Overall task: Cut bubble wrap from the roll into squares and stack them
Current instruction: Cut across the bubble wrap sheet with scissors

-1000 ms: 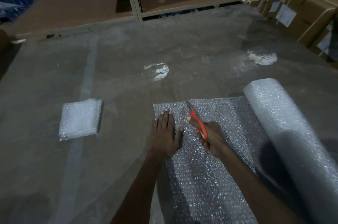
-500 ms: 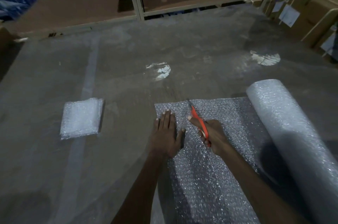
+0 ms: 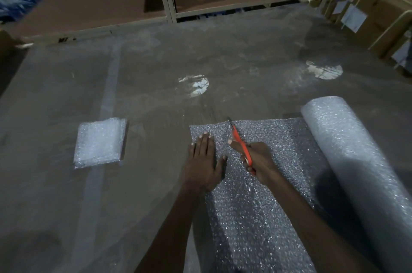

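A thick roll of bubble wrap (image 3: 347,154) lies on the floor at the right, with a sheet (image 3: 278,138) unrolled from it toward the left. My left hand (image 3: 204,161) presses flat on the sheet's left strip, fingers straight. My right hand (image 3: 259,161) grips orange-handled scissors (image 3: 239,142), whose blades point away from me and reach the sheet's far edge. A stack of cut bubble-wrap squares (image 3: 99,142) sits on the floor to the left, apart from both hands.
The grey concrete floor (image 3: 200,60) stretches ahead, with two bright reflections. A low shelf rack (image 3: 169,5) stands at the back. Strapped cardboard boxes (image 3: 379,5) line the right rear. Blue cartons fill the top left corner.
The scissors' tip has advanced slightly toward the sheet's far edge. My left hand stays pressed on the sheet.
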{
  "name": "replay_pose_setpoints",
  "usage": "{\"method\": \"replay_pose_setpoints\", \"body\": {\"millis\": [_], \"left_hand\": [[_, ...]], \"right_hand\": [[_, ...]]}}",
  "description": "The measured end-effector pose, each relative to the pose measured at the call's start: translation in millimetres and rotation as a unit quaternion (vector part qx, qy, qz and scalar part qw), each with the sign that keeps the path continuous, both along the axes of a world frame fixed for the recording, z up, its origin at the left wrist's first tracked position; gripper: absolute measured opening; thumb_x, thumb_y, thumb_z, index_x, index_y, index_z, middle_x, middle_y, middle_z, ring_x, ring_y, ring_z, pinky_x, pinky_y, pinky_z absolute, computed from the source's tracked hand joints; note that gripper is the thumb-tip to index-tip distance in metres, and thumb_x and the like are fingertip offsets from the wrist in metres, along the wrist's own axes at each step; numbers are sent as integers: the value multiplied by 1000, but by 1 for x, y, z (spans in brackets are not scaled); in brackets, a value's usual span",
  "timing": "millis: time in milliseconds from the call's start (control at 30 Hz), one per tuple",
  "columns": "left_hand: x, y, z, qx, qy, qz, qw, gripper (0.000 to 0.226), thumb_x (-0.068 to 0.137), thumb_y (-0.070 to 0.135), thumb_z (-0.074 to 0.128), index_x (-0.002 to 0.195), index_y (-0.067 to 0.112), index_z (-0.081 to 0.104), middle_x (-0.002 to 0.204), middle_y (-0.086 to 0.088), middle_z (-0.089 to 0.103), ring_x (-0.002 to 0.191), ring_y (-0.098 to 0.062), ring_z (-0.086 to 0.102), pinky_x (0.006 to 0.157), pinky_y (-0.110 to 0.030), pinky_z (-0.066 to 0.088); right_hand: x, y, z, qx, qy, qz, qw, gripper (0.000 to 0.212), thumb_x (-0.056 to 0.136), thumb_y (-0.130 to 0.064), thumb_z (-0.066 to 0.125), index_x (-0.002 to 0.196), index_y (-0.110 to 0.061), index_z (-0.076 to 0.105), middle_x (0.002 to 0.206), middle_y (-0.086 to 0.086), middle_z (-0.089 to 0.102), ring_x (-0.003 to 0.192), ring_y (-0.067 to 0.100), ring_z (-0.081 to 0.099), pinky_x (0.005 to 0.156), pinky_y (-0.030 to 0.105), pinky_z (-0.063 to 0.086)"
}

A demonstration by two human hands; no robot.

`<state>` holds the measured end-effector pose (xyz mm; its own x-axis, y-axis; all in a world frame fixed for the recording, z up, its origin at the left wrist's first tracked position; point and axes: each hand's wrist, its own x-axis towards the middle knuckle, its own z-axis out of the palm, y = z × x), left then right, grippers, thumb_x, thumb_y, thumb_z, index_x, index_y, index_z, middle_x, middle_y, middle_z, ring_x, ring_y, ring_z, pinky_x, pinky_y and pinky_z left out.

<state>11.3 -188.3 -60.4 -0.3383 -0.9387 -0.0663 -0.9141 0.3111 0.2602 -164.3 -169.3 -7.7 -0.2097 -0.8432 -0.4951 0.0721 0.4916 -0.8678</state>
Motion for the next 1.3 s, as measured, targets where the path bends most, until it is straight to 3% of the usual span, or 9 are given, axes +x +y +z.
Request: {"method": "replay_pose_setpoints", "body": {"millis": [133,367,433,500,600,733,933,1100,1300], "left_hand": [[4,2,3,4,18,-1,1000,75,101,59,3,160,12,1,167,-5,-8,153,-19,-11,124,-46,-2],[15,60,9,0,52,8,999,73,100,53,-1,160,13,5,167,-4,-4,154,-20,-7,124,-43,-9],[15,91,12,-3,62,2,998,80,96,59,-8,160,14,7,167,-2,-3,154,-20,-6,124,-44,-8],[13,120,14,5,76,2,997,78,98,60,-6,160,14,7,167,-2,-2,154,-19,-7,123,-43,-11],[8,155,13,3,73,0,997,68,106,52,13,159,10,10,168,-6,2,154,-19,-5,122,-41,-12],[6,181,9,-10,59,-17,998,82,96,59,-1,158,9,18,167,-8,9,154,-21,1,121,-40,-12],[4,218,9,-19,33,-43,998,93,91,67,-10,159,9,14,167,-8,6,154,-22,0,123,-45,-7],[2,236,1,-9,-7,-18,1000,77,101,60,13,160,10,9,168,-7,0,154,-23,-5,121,-47,-8],[12,247,6,-7,-40,1,999,89,90,67,-7,160,13,5,168,-6,-5,154,-23,-7,122,-51,-4]], "right_hand": [[0,15,7,-25,29,17,999,30,81,-29,85,80,-4,67,61,7,60,41,11,47,39,21,38],[-8,74,22,-95,126,8,987,17,91,-18,75,102,-6,78,76,3,77,60,14,69,60,32,60],[-10,95,24,-113,224,11,968,24,91,-24,75,108,-8,78,75,-6,77,54,1,67,55,17,54],[-13,116,30,-109,342,26,933,27,92,-31,74,108,-10,80,78,-1,76,48,-2,58,49,10,40],[-17,146,40,-64,460,37,885,28,94,-38,70,102,-12,81,92,8,78,61,14,55,57,25,34],[-19,170,33,-36,516,36,855,34,95,-42,66,99,-10,77,98,12,76,86,31,68,72,31,45],[-27,190,9,-38,596,70,799,37,99,-40,57,112,-9,74,104,18,70,95,35,68,80,38,51],[-29,198,-7,-94,602,92,788,37,103,-30,53,119,-1,70,108,23,64,95,38,63,84,39,49],[-35,206,-19,-169,614,90,766,20,89,-12,72,97,6,73,88,25,65,73,39,65,66,41,54]]}}
